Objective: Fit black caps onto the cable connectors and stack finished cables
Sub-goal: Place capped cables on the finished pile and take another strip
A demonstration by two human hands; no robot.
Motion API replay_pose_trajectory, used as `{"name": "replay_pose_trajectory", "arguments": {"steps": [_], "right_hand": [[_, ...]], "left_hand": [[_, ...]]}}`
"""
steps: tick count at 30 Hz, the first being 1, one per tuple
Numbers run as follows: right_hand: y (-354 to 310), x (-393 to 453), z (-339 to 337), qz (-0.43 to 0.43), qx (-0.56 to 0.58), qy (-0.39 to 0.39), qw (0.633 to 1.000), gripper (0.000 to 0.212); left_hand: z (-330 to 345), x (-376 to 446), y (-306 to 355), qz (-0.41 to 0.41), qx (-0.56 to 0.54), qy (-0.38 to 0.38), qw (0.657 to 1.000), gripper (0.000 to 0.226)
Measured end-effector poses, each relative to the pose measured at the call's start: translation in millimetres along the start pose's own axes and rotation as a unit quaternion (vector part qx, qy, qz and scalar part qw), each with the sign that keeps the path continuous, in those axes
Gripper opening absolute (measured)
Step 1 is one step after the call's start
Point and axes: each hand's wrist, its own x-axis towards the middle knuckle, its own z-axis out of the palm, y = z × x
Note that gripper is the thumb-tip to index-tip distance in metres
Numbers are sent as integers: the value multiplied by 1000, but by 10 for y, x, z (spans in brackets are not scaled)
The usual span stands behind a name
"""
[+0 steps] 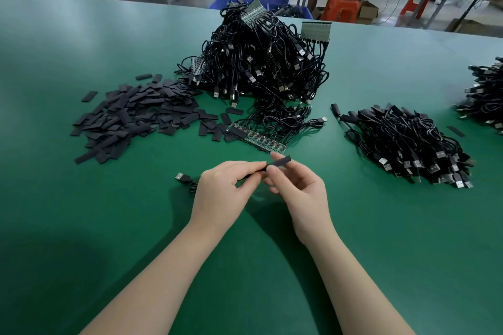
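Both hands work above the middle of the green surface (81,198). Left hand (220,187) pinches the cable (187,181); right hand (296,190) pinches a black cap (280,162) at its end. Loose caps (130,114) lie toward the left edge, finished cables (408,141) toward the right edge.

A single head-worn wide-angle view looks forward and down from close above the green table (81,226), reaching benches across the room behind it
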Motion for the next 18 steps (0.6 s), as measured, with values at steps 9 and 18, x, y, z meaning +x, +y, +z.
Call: {"name": "replay_pose_trajectory", "arguments": {"steps": [9,18], "right_hand": [[17,-20,1,-102,-129,110,980,35],[42,-14,30,-47,-159,46,985,28]], "left_hand": [[17,-8,-30,-17,4,-20,1000,28],[-13,16,-35,-53,-28,-14,998,30]]}}
